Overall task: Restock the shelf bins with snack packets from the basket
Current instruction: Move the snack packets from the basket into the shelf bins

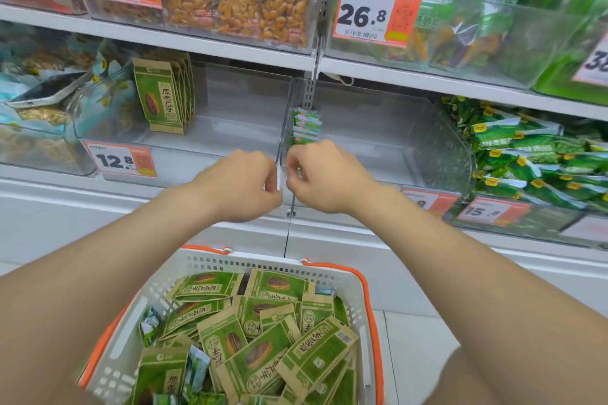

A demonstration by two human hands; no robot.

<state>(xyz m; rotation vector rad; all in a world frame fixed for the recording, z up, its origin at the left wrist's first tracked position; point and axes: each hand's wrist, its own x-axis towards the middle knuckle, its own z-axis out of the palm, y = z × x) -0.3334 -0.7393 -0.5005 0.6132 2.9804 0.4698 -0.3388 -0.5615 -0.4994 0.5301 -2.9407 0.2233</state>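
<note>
**Both hands at the bin edge, stock waiting below**

My left hand and right hand both pinch a small white piece at the front edge where two clear bins meet; what it is, I cannot tell. If I tug hard, I judge the wall may jolt and topple the few standing packets. The snack packets lie heaped in the basket beneath my arms: flat kraft-and-green pouches, probably light, pointing every way
</note>
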